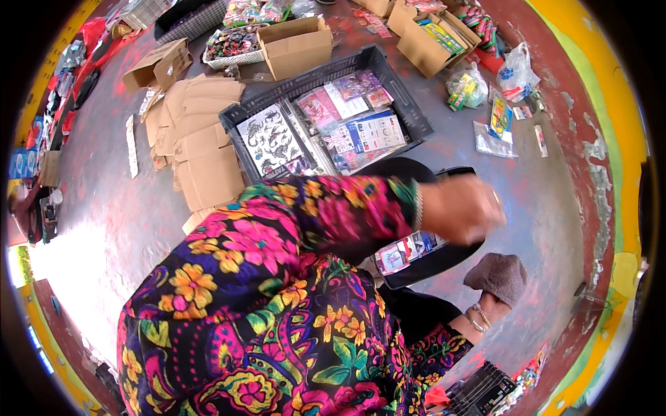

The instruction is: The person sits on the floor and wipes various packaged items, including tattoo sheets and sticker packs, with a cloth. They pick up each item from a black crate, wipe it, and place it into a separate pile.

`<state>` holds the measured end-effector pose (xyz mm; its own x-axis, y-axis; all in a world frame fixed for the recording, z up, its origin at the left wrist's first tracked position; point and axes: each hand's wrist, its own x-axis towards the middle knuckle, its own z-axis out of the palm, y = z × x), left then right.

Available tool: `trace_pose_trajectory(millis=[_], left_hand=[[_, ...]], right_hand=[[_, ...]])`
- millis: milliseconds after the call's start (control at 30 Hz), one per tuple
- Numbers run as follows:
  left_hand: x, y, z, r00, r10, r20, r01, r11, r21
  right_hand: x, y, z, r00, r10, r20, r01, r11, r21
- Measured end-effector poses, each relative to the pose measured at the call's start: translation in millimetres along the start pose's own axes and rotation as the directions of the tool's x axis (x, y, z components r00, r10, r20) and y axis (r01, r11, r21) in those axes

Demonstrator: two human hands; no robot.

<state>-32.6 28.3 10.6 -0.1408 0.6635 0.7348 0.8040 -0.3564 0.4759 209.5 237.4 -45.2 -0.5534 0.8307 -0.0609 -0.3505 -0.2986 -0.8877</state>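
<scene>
My left hand (pixel 463 209) is slightly blurred, with its fingers curled in, above a black tray (pixel 454 258). What those fingers hold, if anything, I cannot make out. Small printed cards and packets (pixel 406 253) lie in the tray, partly covered by my left arm. Lower right, my right hand (pixel 491 305) grips a grey-brown cloth (pixel 498 276), which hides the fingers. Beyond my left sleeve stands a dark plastic crate (pixel 416 128) holding flat packs, a sheet of black tattoo-like designs (pixel 274 139) and a blue-and-white printed card (pixel 368 135).
Flattened cardboard (pixel 205 163) lies left of the crate. Behind it are open cardboard boxes (pixel 295 48) and a white basket (pixel 236 59) of small goods. Plastic bags (pixel 517 69) and loose packets (pixel 494 139) rest at the right near the wall.
</scene>
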Motion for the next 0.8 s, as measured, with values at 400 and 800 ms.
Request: trace_pose_trajectory(millis=[400, 800], left_hand=[[-411.3, -161.6, -109.6, 0.443, -0.894, 0.068, 0.487, 0.304, 0.819], [-425.3, -261.0, -26.2, 0.354, -0.93, -0.099, 0.802, 0.248, 0.543]], right_hand=[[-28.0, -27.1, 29.8, 0.901, -0.359, 0.244, 0.406, 0.497, -0.767], [-14.0, -43.4, -70.7, 0.515, -0.127, 0.848, 0.582, -0.674, -0.455]])
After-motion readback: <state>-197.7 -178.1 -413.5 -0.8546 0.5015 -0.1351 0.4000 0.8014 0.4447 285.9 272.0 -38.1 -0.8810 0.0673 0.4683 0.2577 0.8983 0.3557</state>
